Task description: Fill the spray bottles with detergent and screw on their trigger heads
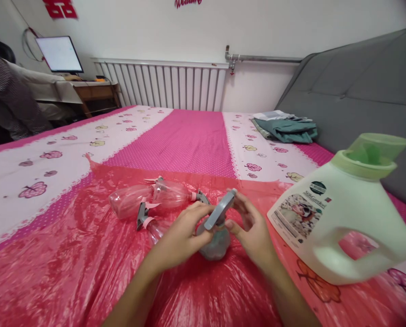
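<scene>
A spray bottle (215, 247) with a grey trigger head stands in front of me on red plastic sheeting (203, 295). My left hand (189, 227) grips it from the left, thumb near the neck. From the right, the curved fingers and thumb of my right hand (252, 225) close around the collar just under the head. Both hands partly hide the bottle. To the left lie several clear spray bottles: one bottle (129, 201) at the back left, another bottle (172, 193) beside it, and a nearer bottle (154, 230) partly behind my left forearm.
A large pale green jug (355, 200) with a green cap stands close on my right. Folded clothes (284, 127) lie farther back on the bed, before a grey headboard (359, 81). At the far left, a person (12, 95) is beside a desk with a monitor (60, 53).
</scene>
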Demonstrator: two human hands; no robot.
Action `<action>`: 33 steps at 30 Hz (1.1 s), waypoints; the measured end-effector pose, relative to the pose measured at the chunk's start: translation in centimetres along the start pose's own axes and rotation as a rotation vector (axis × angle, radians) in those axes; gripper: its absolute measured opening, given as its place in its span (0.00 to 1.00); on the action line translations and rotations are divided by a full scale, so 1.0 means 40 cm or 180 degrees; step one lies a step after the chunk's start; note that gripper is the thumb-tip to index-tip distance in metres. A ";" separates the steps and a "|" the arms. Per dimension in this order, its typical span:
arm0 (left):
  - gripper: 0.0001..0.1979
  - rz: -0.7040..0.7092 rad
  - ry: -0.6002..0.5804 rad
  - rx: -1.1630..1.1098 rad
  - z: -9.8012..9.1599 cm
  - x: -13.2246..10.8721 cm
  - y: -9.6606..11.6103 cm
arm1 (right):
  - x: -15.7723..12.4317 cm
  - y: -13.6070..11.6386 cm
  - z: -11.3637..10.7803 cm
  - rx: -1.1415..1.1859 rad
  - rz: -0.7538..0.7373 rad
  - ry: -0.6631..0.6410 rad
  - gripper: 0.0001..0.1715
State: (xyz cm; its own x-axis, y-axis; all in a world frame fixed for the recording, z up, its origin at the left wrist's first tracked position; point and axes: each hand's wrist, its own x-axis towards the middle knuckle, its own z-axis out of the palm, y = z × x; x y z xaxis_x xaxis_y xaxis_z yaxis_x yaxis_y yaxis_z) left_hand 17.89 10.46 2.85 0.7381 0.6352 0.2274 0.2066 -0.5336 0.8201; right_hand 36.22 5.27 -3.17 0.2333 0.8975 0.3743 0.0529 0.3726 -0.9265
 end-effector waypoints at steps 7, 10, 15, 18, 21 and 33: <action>0.15 -0.0161 0.0535 0.0039 0.001 0.002 -0.011 | -0.004 -0.011 0.009 -0.0600 0.0239 0.0151 0.25; 0.17 -0.0187 0.0846 0.0165 0.009 0.008 -0.020 | -0.005 -0.020 0.017 -0.0681 0.0313 0.0209 0.26; 0.17 -0.0120 0.1070 0.0143 0.020 0.016 -0.027 | -0.002 -0.033 0.024 -0.0565 0.0411 0.0152 0.31; 0.20 -0.0107 0.0817 0.0240 0.017 0.011 -0.029 | 0.001 -0.039 0.019 -0.0470 0.0473 0.0100 0.34; 0.19 -0.0150 0.0465 0.0270 0.013 0.005 -0.030 | 0.001 -0.043 0.016 -0.0383 0.0514 0.0066 0.36; 0.11 -0.0356 0.0789 0.0266 0.029 0.019 -0.009 | -0.032 -0.045 0.058 -0.0363 0.0512 0.0146 0.27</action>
State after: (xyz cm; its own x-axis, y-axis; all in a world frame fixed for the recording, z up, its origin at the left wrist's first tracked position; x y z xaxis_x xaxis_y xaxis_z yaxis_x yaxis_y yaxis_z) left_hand 19.11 10.50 2.11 0.5302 0.8044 0.2679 0.3377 -0.4901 0.8036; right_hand 33.56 4.01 -1.89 0.2915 0.9306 0.2213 0.1202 0.1939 -0.9736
